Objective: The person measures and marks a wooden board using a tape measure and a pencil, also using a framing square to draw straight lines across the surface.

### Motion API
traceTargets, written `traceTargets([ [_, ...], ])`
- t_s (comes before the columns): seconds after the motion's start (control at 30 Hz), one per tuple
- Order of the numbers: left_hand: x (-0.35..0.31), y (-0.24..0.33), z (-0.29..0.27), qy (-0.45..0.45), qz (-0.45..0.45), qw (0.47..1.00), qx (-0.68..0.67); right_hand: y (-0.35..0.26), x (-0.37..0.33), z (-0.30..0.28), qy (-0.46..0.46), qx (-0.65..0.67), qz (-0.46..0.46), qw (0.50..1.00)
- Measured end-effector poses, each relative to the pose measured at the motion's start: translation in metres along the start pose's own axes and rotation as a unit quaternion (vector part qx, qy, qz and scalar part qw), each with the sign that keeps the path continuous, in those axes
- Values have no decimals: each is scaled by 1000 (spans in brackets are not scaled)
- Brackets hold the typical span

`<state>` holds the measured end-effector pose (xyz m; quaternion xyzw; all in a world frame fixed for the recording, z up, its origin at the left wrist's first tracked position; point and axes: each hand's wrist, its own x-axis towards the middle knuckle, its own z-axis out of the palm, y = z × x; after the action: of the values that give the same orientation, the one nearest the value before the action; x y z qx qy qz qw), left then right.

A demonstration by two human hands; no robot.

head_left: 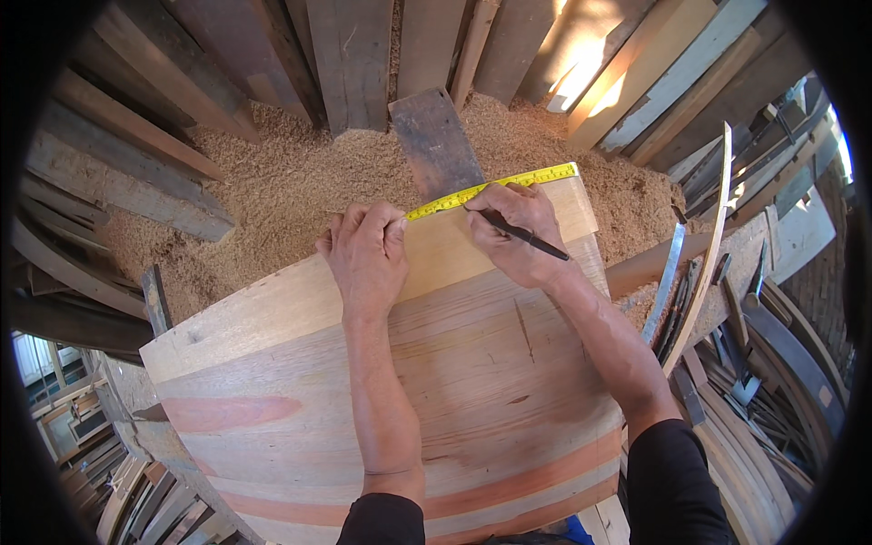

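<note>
A yellow tape measure (445, 202) lies stretched along the far edge of a wide wooden panel (472, 345), its right end at the panel's far right corner. My left hand (366, 250) pinches the tape's left part between thumb and fingers, near the panel's edge. In my right hand (522, 238) is a dark marking pencil (527, 236), its tip down at the tape's near side. The right-hand fingers also rest close against the tape. The panel is glued from pale and reddish strips, with a lighter strip at the far side.
Sawdust (291, 200) covers the ground beyond the panel. A dark board (438, 141) sticks out past its far edge. Upright planks (350, 64) lean at the back. On the right lie a metal ruler (665, 282), a thin curved strip (713, 245) and stacked curved wood pieces (745, 454).
</note>
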<state>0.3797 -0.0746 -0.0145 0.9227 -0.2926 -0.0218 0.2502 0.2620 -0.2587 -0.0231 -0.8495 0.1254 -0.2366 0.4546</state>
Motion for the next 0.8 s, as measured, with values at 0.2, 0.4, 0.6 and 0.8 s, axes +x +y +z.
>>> traceTargets([
  [0.2,0,0,1,-2,11,1000,-8,-1,0,-2,1,4,10,1000],
  [0.4,-1,-1,0,2,7,1000,-5,-5,0,-4,-27,19,40,999],
  [0.6,-1,-2,1,1,14,1000,-8,-7,1,-6,-26,-11,39,999],
  [0.8,-1,-5,2,8,25,1000,-1,-18,1,-18,-36,64,134,988],
])
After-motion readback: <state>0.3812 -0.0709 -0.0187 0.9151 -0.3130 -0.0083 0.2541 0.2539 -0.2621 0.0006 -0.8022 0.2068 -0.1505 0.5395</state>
